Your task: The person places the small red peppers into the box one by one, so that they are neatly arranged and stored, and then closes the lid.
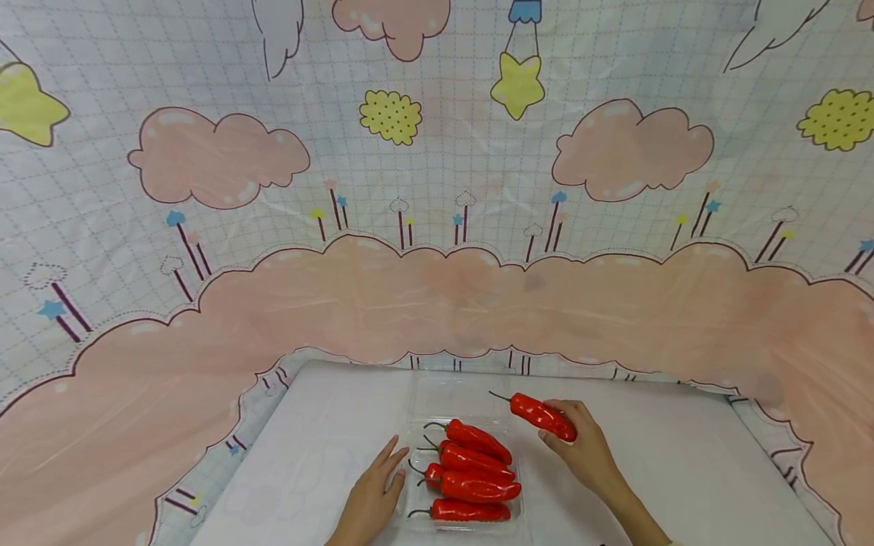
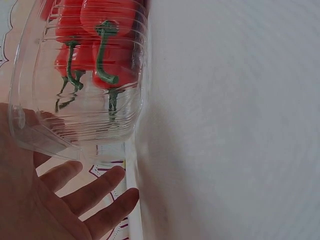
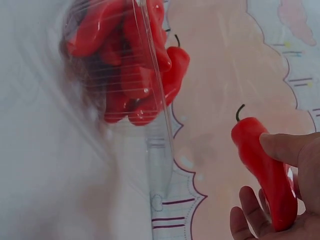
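My right hand (image 1: 579,447) grips a red chili pepper (image 1: 543,416) above the table, to the right of a clear plastic box. In the right wrist view the held pepper (image 3: 265,170) lies between thumb and fingers, its stem pointing up. Several more red peppers (image 1: 474,459) with green stems lie stacked in the clear plastic box (image 1: 404,504). Beside the box's left wall is my left hand (image 1: 372,493), fingers spread. The left wrist view shows that hand (image 2: 55,200) with extended fingers by the box's end (image 2: 75,125); whether it touches the wall I cannot tell.
The box's transparent lid (image 1: 454,394) lies folded back behind it on the white table (image 1: 328,425). A patterned cloth (image 1: 478,303) with clouds and stars hangs behind the table and along its sides.
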The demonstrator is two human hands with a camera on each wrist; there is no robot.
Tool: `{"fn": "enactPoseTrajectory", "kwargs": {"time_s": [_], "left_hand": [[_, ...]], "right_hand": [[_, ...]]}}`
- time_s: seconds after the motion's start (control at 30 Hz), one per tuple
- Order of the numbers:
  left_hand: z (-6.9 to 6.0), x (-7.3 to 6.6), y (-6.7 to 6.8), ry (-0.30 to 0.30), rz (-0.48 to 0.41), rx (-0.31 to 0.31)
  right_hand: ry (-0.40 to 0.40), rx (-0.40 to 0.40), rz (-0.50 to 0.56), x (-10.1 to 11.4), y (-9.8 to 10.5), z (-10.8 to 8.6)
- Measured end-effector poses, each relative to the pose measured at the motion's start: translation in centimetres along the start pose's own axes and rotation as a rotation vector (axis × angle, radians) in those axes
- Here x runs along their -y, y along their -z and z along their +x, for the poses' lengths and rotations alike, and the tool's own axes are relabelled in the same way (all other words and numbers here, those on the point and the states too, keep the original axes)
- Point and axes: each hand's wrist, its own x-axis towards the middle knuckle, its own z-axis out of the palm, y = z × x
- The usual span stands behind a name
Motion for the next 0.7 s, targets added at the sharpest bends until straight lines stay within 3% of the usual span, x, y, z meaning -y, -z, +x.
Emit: {"fn": "enactPoseTrajectory", "kwargs": {"time_s": [0.7], "left_hand": [[0.0, 0.0, -0.1, -0.010, -0.005, -0.020]], "right_hand": [[-0.049, 0.053, 0.077, 0.8, -1.7, -1.5]]}}
